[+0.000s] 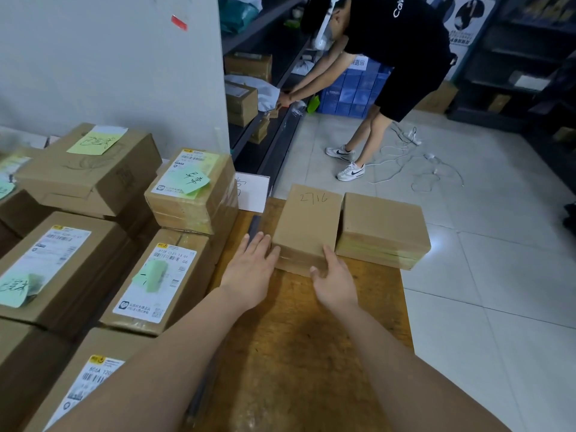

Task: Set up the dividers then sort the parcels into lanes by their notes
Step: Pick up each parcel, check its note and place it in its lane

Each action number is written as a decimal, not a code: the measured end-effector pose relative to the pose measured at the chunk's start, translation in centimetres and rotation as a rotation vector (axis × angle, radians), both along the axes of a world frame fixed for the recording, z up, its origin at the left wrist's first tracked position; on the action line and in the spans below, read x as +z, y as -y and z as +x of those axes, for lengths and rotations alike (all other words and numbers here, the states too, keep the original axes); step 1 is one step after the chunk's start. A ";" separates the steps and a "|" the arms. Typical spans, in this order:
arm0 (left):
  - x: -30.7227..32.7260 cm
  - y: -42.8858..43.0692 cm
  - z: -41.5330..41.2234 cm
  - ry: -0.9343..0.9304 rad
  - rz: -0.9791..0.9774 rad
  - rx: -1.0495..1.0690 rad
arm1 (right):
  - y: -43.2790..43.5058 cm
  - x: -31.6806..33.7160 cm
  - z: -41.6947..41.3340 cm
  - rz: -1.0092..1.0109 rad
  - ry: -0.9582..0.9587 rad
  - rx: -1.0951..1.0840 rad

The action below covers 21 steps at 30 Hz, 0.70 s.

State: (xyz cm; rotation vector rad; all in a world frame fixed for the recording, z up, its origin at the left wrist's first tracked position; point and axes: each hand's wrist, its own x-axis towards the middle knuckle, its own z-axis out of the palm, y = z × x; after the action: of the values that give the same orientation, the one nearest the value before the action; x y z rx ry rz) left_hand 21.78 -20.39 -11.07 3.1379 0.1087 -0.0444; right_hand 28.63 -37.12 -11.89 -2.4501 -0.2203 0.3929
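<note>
Parcel marked 2716 (307, 219) lies flat towards the far right corner of the bench (296, 338), touching a second plain parcel (383, 226) on its right. That neighbour looks to overhang the right edge of the bench, above the tiled floor (483, 275).

The left hand (249, 269) is flat with straight fingers against the parcel's near left corner. The right hand (336, 279) lies against the near side with its fingers reaching up to the top edge and its thumb spread low. It appears to press rather than clasp.

The main danger is a shove to the right: it would pass straight into the overhanging parcel and could tip it off the bench. With both hands only pressing, a lift from here could also let the box slip.

A dark strip (255, 227), possibly a divider, lies along the left edge just beyond the left fingertips, and a careless sweep could knock it askew.

No green note shows on this parcel, unlike the stacked parcels (93, 169) to the left, so a wrong lane is a real risk.
</note>
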 end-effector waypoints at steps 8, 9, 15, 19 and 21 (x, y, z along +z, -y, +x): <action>1.6 1.6 2.3 -0.095 0.201 0.016 | 0.1 0.2 0.5 0.001 -0.016 -0.008; 1.7 1.8 2.5 -0.122 0.232 0.021 | 0.1 0.2 0.5 0.003 -0.017 -0.003; 2.3 3.3 2.3 -0.163 0.246 0.075 | 0.5 0.4 0.5 0.072 -0.033 -0.016; 2.4 4.8 1.4 -0.218 0.248 0.071 | 1.1 0.3 -0.6 0.113 -0.024 -0.063; 2.3 5.5 0.7 -0.229 0.219 0.074 | 1.6 0.3 -1.3 0.127 -0.018 -0.100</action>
State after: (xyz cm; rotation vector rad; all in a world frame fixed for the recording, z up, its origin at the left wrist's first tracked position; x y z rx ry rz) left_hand 22.51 -25.92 -8.76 3.3301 0.2463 -0.4203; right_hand 27.31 -38.71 -11.57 -2.3215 -0.1107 0.3459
